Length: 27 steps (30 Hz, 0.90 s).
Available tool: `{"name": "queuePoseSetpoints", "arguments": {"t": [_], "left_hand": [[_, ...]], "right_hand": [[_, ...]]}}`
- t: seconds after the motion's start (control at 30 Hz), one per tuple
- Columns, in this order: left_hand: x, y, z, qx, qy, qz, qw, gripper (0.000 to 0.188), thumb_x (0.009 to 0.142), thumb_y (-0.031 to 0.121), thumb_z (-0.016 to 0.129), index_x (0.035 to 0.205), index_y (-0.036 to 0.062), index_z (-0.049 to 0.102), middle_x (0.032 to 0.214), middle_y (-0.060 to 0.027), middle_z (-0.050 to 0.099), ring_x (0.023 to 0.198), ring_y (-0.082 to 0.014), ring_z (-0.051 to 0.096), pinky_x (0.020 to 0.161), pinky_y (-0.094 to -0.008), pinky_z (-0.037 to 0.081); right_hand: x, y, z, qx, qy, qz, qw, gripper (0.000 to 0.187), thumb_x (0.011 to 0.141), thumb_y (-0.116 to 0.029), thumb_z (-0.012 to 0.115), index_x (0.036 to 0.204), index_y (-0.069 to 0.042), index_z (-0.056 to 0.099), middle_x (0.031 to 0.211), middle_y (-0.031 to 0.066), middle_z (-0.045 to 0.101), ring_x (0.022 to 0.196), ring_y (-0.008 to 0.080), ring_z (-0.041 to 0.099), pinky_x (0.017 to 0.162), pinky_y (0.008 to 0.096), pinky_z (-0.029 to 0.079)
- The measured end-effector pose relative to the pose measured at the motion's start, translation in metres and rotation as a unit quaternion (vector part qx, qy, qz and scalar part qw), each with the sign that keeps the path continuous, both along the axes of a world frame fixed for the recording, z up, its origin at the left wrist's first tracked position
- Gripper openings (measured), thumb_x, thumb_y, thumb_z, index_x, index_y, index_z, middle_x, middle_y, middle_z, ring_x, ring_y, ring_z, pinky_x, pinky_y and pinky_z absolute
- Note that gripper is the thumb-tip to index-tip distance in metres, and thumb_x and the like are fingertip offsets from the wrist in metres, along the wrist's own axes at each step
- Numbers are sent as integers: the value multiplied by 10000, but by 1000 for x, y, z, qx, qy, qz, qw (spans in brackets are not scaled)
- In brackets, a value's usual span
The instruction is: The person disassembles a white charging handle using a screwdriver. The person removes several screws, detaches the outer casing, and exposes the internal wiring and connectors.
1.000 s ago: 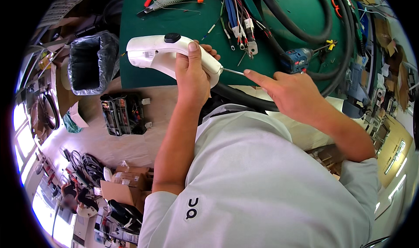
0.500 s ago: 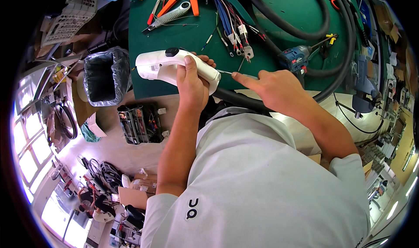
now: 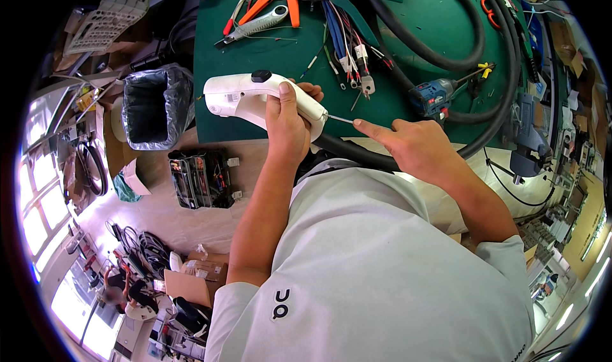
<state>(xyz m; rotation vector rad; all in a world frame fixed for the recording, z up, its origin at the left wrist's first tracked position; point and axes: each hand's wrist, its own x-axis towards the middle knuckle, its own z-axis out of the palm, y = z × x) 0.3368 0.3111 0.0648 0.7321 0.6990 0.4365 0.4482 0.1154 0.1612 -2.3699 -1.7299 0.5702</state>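
Above the near edge of the green work mat (image 3: 280,56): white plastic pistol-shaped handle (image 3: 255,97), gripped by left hand (image 3: 287,123), fingers wrapped tight. Right hand (image 3: 414,148), fingertips pinching thin metal rod (image 3: 340,119) at the handle's end. Best kept aligned, handle braced steady.

The green table (image 3: 280,62) carries pliers (image 3: 271,2) far left, black hoses (image 3: 446,50), a wire bundle (image 3: 347,43), and a blue drill (image 3: 433,97) right.

one white handle (image 3: 255,97), one blue drill (image 3: 433,99), one bin (image 3: 152,107)
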Motion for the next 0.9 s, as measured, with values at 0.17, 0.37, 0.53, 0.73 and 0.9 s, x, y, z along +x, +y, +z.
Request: {"name": "queuePoseSetpoints", "arguments": {"t": [0.17,0.37,0.53,0.73,0.9], "left_hand": [[1,-1,0,-8,-7,-1,1000,351,1075,370,404,1184,39,444,1131,-210,615,1104,-343,619,1004,-479,491],[0,0,0,7,-15,-21,1000,422,1081,417,349,1231,26,396,1113,-219,622,1083,-341,635,966,-449,509],[-4,1,-4,22,6,-25,999,419,1082,417,346,1229,27,391,1118,-217,624,1076,-332,640,949,-436,516],[-2,1,-4,17,-1,-35,999,393,1080,401,362,1208,37,440,1142,-216,617,1111,-361,615,1000,-469,481],[-2,-1,-6,19,-1,-26,999,414,1081,417,349,1203,25,402,1118,-213,628,1064,-329,644,936,-431,521]], "right_hand": [[-7,-8,-21,17,23,-22,999,657,812,-31,656,1418,-267,563,625,49,432,487,211,465,449,360,390],[-41,-20,-65,97,23,-82,992,729,797,-33,660,1467,-274,507,632,63,434,472,230,473,438,360,410],[-13,-8,-21,30,-13,-24,999,670,809,-28,644,1414,-307,565,616,50,436,485,223,488,456,347,412],[16,27,29,-92,-25,52,994,559,837,-63,605,1346,-293,620,646,79,563,560,275,590,494,406,440],[27,45,42,-152,-1,96,984,606,839,-35,577,1378,-313,591,689,91,588,579,280,610,510,388,475]]}}
